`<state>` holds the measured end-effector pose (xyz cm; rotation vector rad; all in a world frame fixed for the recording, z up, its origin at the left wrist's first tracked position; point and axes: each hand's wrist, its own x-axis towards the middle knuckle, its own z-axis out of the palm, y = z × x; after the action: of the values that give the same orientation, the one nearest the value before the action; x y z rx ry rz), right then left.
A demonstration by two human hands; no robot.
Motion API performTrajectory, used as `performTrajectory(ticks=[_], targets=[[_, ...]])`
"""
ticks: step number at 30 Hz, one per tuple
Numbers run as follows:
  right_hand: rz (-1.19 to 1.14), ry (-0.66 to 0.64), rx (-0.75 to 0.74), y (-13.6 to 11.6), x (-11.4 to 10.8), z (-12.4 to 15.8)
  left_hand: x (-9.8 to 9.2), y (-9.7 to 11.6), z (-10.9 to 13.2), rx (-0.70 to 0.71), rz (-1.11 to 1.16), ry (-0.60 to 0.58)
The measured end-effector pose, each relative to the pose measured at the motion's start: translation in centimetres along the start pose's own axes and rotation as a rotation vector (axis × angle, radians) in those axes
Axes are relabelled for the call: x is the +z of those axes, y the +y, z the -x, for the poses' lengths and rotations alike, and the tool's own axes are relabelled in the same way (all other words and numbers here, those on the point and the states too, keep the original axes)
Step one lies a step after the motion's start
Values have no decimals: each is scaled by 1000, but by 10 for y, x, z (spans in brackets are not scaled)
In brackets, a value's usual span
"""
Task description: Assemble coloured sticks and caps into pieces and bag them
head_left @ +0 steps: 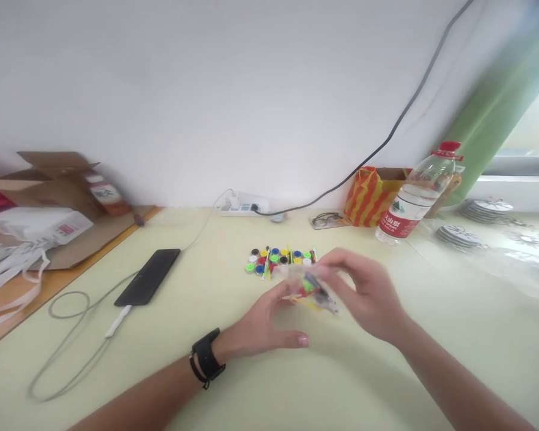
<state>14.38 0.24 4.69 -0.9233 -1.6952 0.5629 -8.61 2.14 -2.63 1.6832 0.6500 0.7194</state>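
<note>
Bag (312, 290) of coloured pieces, pinched by right hand (371, 296) fingers (336, 258), left hand (260, 326) touching below

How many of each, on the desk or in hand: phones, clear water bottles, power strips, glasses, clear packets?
phone: 1
clear water bottle: 1
power strip: 1
glasses: 1
clear packet, held by left hand and right hand: 1
Total: 5

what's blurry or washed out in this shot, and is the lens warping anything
Head view: left hand, right hand and the clear packet they hold are motion-blurred; coloured pieces and phone look sharper; light from the window washes out the right edge; the wide lens bows the table edge.
</note>
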Motion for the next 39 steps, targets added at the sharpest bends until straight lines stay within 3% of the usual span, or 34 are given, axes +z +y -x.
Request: performTrajectory(ticks=[2, 6, 10, 16, 22, 29, 34, 39], targets=[[64, 22, -26, -3, 4, 0, -1, -3, 1, 7, -43, 71], [54, -90, -42, -3, 14, 2, -2, 1, -2, 93, -16, 129], [-30, 0, 59, -1, 21, 2, 1, 6, -7, 85, 6, 157], [-180, 8, 212, 16, 20, -1, 2, 6, -7, 23, 27, 90], [-280, -148, 373, 46, 13, 8, 4, 1, -6, -85, 43, 127], [-403, -206, 453, 60, 20, 20, -1, -6, -14, -36, 80, 265], [-407, -276, 431, 54, 29, 25, -2, -1, -16, -78, 105, 217], [-329, -213, 387, 53, 27, 29, -3, 3, -14, -149, 84, 142]])
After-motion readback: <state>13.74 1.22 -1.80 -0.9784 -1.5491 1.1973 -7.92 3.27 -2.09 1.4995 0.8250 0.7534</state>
